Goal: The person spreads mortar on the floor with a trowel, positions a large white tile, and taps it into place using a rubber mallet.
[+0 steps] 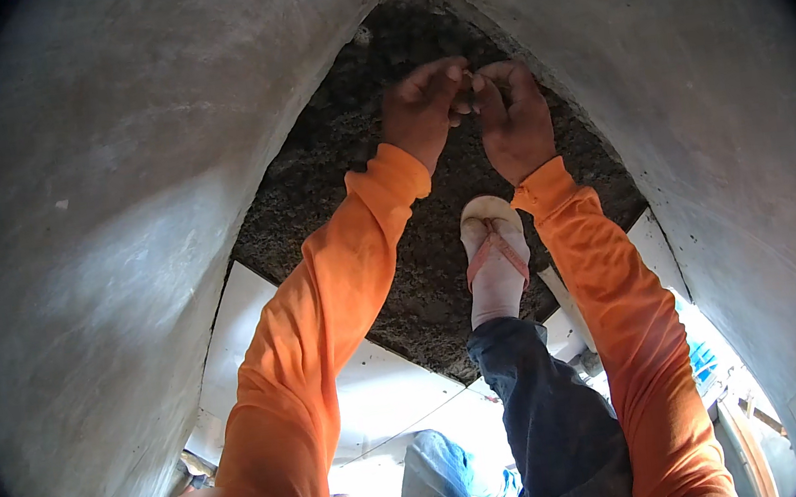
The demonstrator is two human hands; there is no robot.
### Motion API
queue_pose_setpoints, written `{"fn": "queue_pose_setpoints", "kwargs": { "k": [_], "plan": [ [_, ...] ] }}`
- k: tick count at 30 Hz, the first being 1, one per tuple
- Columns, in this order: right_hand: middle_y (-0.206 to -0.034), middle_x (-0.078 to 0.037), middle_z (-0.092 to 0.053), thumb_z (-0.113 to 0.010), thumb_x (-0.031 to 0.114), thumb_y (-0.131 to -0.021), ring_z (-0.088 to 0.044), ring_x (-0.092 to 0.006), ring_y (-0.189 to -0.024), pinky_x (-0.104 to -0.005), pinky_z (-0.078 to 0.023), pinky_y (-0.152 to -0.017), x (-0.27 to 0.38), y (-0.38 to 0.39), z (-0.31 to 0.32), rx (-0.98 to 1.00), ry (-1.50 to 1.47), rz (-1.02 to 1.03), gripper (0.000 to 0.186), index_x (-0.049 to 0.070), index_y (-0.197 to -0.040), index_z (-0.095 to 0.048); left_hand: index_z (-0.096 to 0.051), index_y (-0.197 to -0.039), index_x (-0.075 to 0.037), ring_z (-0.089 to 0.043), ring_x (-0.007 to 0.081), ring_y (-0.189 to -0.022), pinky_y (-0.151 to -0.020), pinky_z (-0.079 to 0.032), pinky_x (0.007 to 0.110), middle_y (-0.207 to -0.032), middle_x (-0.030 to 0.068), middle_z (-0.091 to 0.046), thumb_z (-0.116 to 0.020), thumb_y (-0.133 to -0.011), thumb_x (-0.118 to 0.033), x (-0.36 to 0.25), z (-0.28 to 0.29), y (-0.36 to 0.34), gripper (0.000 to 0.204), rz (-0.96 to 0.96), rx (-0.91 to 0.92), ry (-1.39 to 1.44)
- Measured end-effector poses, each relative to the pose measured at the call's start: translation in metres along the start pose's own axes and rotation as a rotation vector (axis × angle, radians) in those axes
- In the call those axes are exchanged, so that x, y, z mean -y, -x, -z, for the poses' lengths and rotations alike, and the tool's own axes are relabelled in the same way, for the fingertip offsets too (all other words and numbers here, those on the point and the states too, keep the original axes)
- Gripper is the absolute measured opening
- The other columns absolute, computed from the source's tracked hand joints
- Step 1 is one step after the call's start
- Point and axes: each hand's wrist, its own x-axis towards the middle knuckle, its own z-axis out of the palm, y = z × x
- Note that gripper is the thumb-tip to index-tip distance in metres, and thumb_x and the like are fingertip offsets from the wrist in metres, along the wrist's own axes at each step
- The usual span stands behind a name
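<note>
My left hand and my right hand meet near the far corner, above a patch of dark, rough ground. Both have their fingers bent into a pinch, the tips almost touching. Between them is something tiny and pale, too small to name; which hand grips it is unclear. Long orange sleeves cover my arms. Below my hands, a foot in a flip-flop with a pinkish strap rests on the dark patch.
Grey plastered walls close in on both sides and meet at the far corner. Pale floor tiles border the dark patch. A wooden stick lies beside my right sleeve. Blue material and clutter show at lower right.
</note>
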Motion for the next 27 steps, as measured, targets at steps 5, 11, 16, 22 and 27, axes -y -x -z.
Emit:
{"fn": "queue_pose_setpoints", "kwargs": {
  "k": [5, 11, 16, 22, 27],
  "plan": [
    [-0.084, -0.014, -0.061, -0.053, 0.02, -0.088, -0.061, -0.0293, -0.078, -0.0361, -0.047, -0.07, 0.011, 0.001, 0.002, -0.021, 0.039, 0.007, 0.018, 0.003, -0.095, -0.051, -0.061, -0.094, -0.004, -0.053, 0.0074, -0.065, -0.058, -0.042, 0.022, -0.083, 0.0016, -0.062, -0.057, -0.087, -0.015, -0.004, 0.004, 0.003, 0.013, -0.08, -0.038, -0.013],
    [-0.085, -0.012, -0.062, -0.054, 0.02, -0.088, -0.061, -0.0256, -0.078, -0.0333, -0.046, -0.07, 0.004, 0.003, 0.002, -0.027, -0.059, 0.071, 0.018, 0.003, -0.094, -0.053, -0.061, -0.092, -0.004, -0.052, 0.0045, -0.062, -0.052, -0.041, 0.019, -0.081, 0.0005, -0.063, -0.059, -0.085, -0.01, -0.005, 0.002, 0.005, 0.01, -0.208, -0.002, -0.216],
    [-0.073, -0.005, -0.057, -0.053, 0.027, -0.09, -0.054, -0.0127, -0.061, -0.0263, -0.043, -0.055, 0.013, 0.002, 0.006, 0.079, -0.271, -0.19, 0.024, 0.003, -0.093, -0.054, -0.062, -0.09, -0.003, -0.051, 0.0024, -0.062, -0.052, -0.041, 0.018, -0.078, -0.001, -0.062, -0.06, -0.084, -0.01, -0.006, 0.002, 0.006, 0.01, -0.318, -0.037, -0.361],
    [-0.064, 0.0, -0.049, -0.053, 0.029, -0.09, -0.043, -0.0071, -0.051, -0.0226, -0.039, -0.047, 0.019, 0.003, 0.007, 0.076, -0.632, -0.389, 0.025, 0.004, -0.092, -0.054, -0.063, -0.087, -0.003, -0.052, 0.0025, -0.063, -0.055, -0.042, 0.019, -0.075, -0.0011, -0.062, -0.06, -0.084, -0.012, -0.009, -0.002, 0.008, 0.01, -0.359, -0.054, -0.507],
    [-0.064, 0.001, -0.048, -0.051, 0.025, -0.091, -0.042, -0.0069, -0.051, -0.0229, -0.038, -0.046, 0.024, -0.002, 0.006, 0.11, -0.785, -0.469, 0.022, 0.004, -0.091, -0.053, -0.061, -0.082, -0.002, -0.052, 0.0031, -0.064, -0.057, -0.044, 0.021, -0.075, -0.0009, -0.062, -0.061, -0.083, -0.012, -0.009, -0.001, 0.007, 0.01, -0.427, -0.082, -0.473]
  ]
}}
